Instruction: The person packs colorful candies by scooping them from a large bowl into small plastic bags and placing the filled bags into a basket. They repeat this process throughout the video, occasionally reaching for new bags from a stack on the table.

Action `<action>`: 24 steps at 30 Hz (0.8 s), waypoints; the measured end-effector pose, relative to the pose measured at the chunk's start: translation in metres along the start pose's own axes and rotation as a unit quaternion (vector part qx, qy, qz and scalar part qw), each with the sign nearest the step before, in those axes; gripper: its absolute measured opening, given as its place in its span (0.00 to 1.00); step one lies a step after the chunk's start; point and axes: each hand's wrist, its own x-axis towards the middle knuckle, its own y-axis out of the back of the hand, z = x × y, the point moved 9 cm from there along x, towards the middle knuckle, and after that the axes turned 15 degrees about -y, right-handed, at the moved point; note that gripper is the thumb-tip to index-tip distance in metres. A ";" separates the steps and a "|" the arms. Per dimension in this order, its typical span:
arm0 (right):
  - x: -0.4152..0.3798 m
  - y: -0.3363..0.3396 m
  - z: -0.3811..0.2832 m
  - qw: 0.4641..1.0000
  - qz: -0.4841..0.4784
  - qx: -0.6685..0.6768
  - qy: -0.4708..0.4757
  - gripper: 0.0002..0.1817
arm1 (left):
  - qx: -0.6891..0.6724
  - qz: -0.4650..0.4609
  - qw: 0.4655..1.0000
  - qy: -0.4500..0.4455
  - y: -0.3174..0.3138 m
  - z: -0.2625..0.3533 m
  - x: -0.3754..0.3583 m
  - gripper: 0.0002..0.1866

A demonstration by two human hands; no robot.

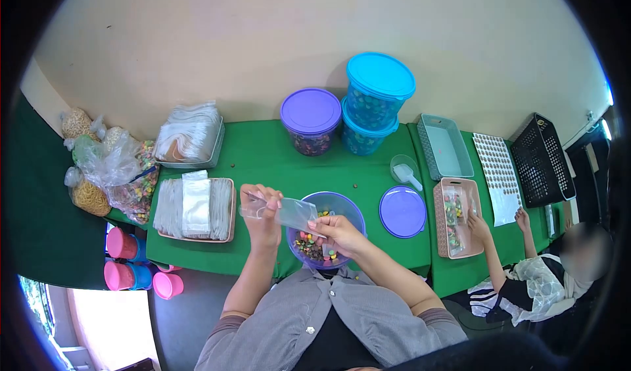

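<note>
A clear plastic bag [297, 212] is stretched between my two hands, above an open purple tub [359, 214]. My left hand [263, 210] is raised at the tub's left, its fingers closed around one end of the bag. The other end is pinched by my right hand [338, 233], over the tub. Colourful candies [307, 247] and small brown pieces lie inside the tub, partly hidden by my right hand. The bag looks flat, with nothing plainly visible in it.
Flat bags fill a basket [231, 230] on the left. Lidded tubs [311, 122] stand behind, near a purple lid [402, 212] and a scoop [409, 174] in a cup. At right, a co-worker's hand [479, 227] reaches a pink basket [456, 253] of filled packets.
</note>
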 end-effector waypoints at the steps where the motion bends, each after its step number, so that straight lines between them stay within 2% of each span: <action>1: -0.004 0.002 -0.010 0.997 0.027 -0.066 0.042 0.14 | 0.000 -0.001 1.000 0.001 0.002 0.000 0.001 0.23; 2: -0.003 0.005 -0.010 0.997 0.028 -0.065 0.042 0.14 | 0.006 -0.037 0.999 -0.023 -0.001 0.004 0.003 0.25; 3: -0.003 0.016 -0.018 0.984 0.093 -0.124 0.083 0.15 | 0.013 -0.072 0.996 -0.046 -0.007 0.012 0.006 0.27; 4: -0.006 0.025 -0.026 0.963 0.156 -0.182 0.123 0.15 | 0.015 -0.071 0.996 -0.045 -0.005 0.017 0.010 0.27; 5: -0.009 0.030 -0.037 0.904 0.237 -0.319 0.157 0.11 | 0.027 -0.078 0.994 -0.065 -0.002 0.027 0.017 0.28; 6: 0.004 0.045 -0.029 0.904 0.236 -0.319 0.156 0.11 | 0.038 -0.085 0.992 -0.086 -0.001 0.038 0.023 0.29; 7: 0.023 0.049 -0.024 0.816 0.241 -0.475 0.227 0.10 | 0.097 -0.111 0.986 -0.084 0.008 0.039 0.026 0.34; 8: 0.031 0.041 -0.017 0.697 0.235 -0.613 0.290 0.11 | 0.099 -0.109 0.985 -0.084 0.010 0.042 0.027 0.34; 9: 0.037 0.036 -0.006 0.672 0.181 -0.701 0.156 0.16 | 0.165 -0.132 0.975 -0.075 0.010 0.043 0.026 0.32; 10: 0.039 0.038 -0.003 0.672 0.176 -0.702 0.156 0.16 | 0.231 -0.153 0.959 -0.064 0.011 0.043 0.025 0.30; 12: 0.050 0.043 0.014 0.488 0.196 -0.832 0.176 0.20 | 0.273 -0.164 0.946 -0.056 0.022 0.039 0.013 0.28; 13: 0.069 0.054 0.028 0.398 0.164 -0.895 0.115 0.22 | 0.309 -0.177 0.933 -0.047 0.025 0.038 0.005 0.26; 14: 0.078 0.060 0.033 0.397 0.155 -0.898 0.114 0.22 | 0.313 -0.169 0.934 -0.043 0.029 0.039 -0.001 0.26; 16: 0.089 0.068 0.048 0.261 0.106 -0.959 0.032 0.20 | 0.325 -0.126 0.937 0.038 0.045 0.034 -0.013 0.24; 18: 0.084 0.068 0.052 0.247 0.065 -0.965 0.057 0.17 | 0.347 -0.113 0.929 0.055 0.056 0.034 -0.022 0.25; 20: 0.083 0.083 0.059 0.427 0.010 -0.904 -0.021 0.13 | 0.369 -0.099 0.921 0.072 0.068 0.034 -0.030 0.26; 21: 0.079 0.077 0.044 0.490 0.041 -0.869 0.062 0.11 | 0.374 -0.098 0.918 0.082 0.073 0.033 -0.034 0.26; 22: 0.072 0.067 0.033 0.485 0.035 -0.871 0.062 0.11 | 0.380 -0.097 0.915 0.092 0.078 0.032 -0.038 0.26; 24: 0.050 0.042 -0.019 0.470 0.128 -0.872 0.052 0.13 | 0.384 -0.083 0.915 0.094 0.085 0.032 -0.043 0.26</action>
